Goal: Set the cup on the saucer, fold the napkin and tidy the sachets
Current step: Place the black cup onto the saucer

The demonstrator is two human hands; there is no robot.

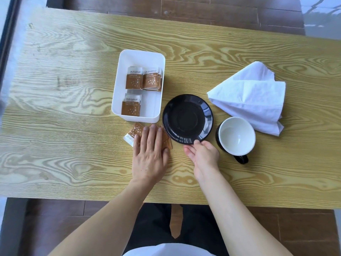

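A black saucer (187, 119) lies empty at the table's middle. Right of it stands a black cup (236, 136) with a white inside, handle toward me. A loosely rumpled white napkin (252, 97) lies behind the cup at the right. My left hand (150, 150) rests flat, fingers spread, on loose brown sachets (133, 133) just left of the saucer. My right hand (203, 155) touches the saucer's near rim with thumb and fingertips. A white tray (120, 85) behind my left hand holds several sachets (143, 79).
The wooden table (73, 108) has its near edge just in front of my forearms. Dark floorboards (203, 10) show beyond the far edge.
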